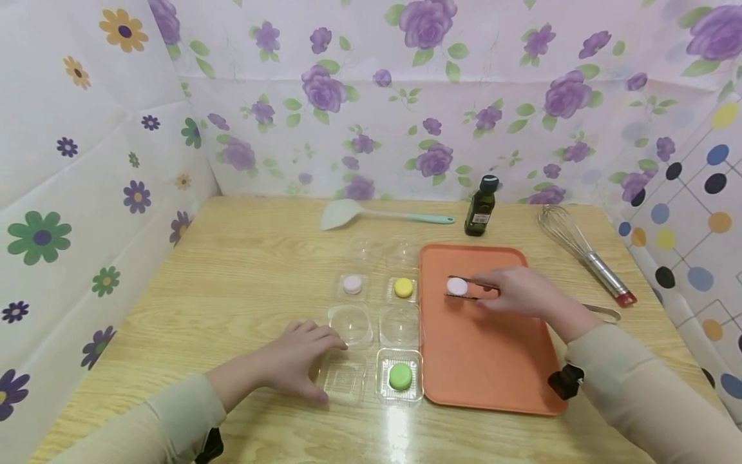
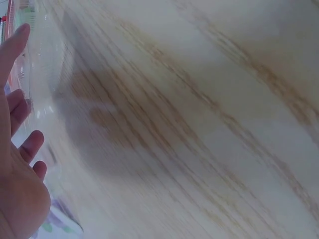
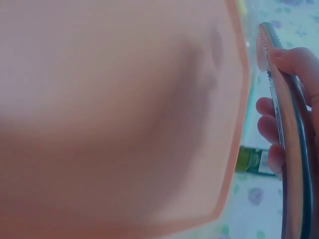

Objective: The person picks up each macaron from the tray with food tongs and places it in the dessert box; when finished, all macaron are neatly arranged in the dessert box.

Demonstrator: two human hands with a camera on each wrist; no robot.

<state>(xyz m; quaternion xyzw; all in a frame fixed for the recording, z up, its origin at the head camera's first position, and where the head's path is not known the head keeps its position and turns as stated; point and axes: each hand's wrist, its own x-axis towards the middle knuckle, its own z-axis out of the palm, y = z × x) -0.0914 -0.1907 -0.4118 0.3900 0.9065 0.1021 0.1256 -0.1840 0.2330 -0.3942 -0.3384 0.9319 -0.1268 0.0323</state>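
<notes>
My right hand (image 1: 518, 291) grips metal tongs (image 3: 289, 134), and their toothed tips pinch a pale lilac macaron (image 1: 456, 287) over the orange tray (image 1: 487, 361). On the left, my left hand (image 1: 298, 357) spreads its fingers around the near left clear plastic box (image 1: 343, 380), fingertips right at its edge. That box has nothing in it. Beside it, a green macaron (image 1: 400, 376) sits in another clear box (image 1: 379, 393). Farther back, a pink macaron (image 1: 352, 284) and a yellow macaron (image 1: 403, 287) lie in two more clear boxes. The boxes' domed lids (image 1: 350, 324) are folded open behind them.
At the back lies a spatula (image 1: 342, 214) with a mint handle. A dark green bottle (image 1: 480, 209) stands behind the tray. To the right is a whisk (image 1: 585, 251) with a red end. Patterned cloth walls (image 1: 377, 116) enclose the wooden table (image 1: 232, 270) at the back and sides.
</notes>
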